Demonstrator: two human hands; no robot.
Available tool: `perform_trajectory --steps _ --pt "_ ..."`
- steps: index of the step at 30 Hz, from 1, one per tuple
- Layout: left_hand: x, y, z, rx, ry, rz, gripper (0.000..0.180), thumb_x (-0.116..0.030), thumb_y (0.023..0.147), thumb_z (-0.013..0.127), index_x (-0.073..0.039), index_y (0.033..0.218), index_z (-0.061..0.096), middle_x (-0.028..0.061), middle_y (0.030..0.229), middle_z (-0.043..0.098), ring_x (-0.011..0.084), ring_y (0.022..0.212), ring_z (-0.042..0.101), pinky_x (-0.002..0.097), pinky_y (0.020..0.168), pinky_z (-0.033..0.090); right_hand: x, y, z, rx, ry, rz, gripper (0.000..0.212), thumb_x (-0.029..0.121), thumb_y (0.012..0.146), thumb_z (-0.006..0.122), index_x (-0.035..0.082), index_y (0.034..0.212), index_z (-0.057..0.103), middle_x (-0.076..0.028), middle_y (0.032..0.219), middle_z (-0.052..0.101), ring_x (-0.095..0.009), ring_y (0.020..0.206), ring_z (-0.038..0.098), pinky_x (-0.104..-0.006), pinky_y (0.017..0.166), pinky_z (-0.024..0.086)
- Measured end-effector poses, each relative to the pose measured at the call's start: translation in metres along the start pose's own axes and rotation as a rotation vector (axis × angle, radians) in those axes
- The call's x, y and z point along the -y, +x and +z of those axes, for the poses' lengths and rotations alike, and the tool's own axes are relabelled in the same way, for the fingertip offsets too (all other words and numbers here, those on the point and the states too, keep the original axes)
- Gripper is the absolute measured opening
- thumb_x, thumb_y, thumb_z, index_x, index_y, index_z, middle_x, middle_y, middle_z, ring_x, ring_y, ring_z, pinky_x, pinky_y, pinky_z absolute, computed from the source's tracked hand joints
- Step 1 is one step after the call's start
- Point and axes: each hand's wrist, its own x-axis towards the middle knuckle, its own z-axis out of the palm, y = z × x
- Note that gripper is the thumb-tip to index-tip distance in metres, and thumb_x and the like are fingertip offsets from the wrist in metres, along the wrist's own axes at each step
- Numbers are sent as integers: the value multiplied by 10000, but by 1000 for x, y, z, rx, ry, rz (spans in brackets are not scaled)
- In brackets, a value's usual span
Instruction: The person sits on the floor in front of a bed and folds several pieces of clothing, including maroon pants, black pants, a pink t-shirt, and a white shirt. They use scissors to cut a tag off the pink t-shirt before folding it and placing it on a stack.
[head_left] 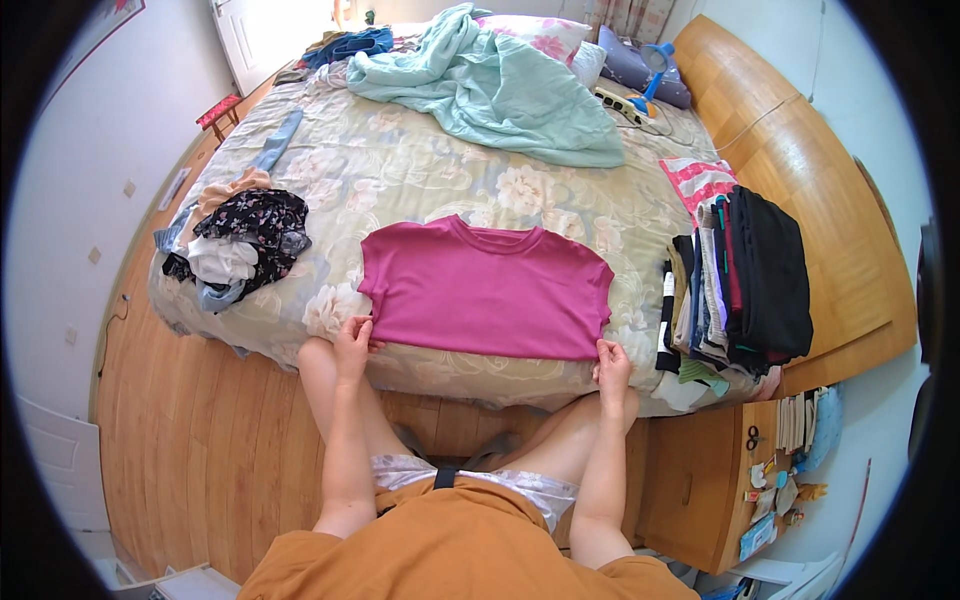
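Purple shirt (490, 290) flat on bed (420, 180); looks light, soft, likely to crease. Lower corners seem good grips: left hand (352, 347), right hand (612, 366) each pinched on one.

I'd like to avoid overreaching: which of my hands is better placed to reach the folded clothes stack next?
Probably your right hand: it pinches the magenta short-sleeved top at the corner nearer the folded clothes stack. Your left hand holds the opposite corner, nearer the crumpled clothes pile.
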Motion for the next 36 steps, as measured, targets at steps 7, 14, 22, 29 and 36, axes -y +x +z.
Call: perform_trajectory --steps 7,14,22,29,36 --pt "-14 13 -1 37 210 -79 273 -272 941 646 -26 839 586 31 642 581 118 447 576 231 391 408 20 3 3 111 -103 79 259 257 930 671 9 897 601 17 615 545 -50 390 427 -220 361 297" --pt "-1 9 1 -126 19 -26 239 -245 921 674 -34 837 601 -10 660 556 81 528 516 218 484 375 16 2 -5 115 -14 135 185 242 927 670 77 884 597 48 597 520 -46 403 456 -205 361 273" --pt "1 8 3 -83 -68 126 174 -179 921 674 -13 875 649 -70 723 547 26 658 448 206 567 362 30 -1 1 118 -49 176 193 262 932 661 82 905 598 50 606 521 -42 405 456 -199 358 272" --pt "-3 9 -7 -17 164 122 212 -191 945 637 -26 814 614 -78 690 486 24 645 393 213 557 320 18 -2 -8 133 52 115 175 234 949 639 65 915 605 32 633 541 -50 431 463 -205 393 316" --pt "8 -3 -18 -37 106 95 243 -185 968 588 -52 768 555 -62 672 447 44 628 368 234 542 307 20 -15 -14 109 66 86 182 270 975 590 122 869 591 16 644 593 -56 538 550 -187 481 404"
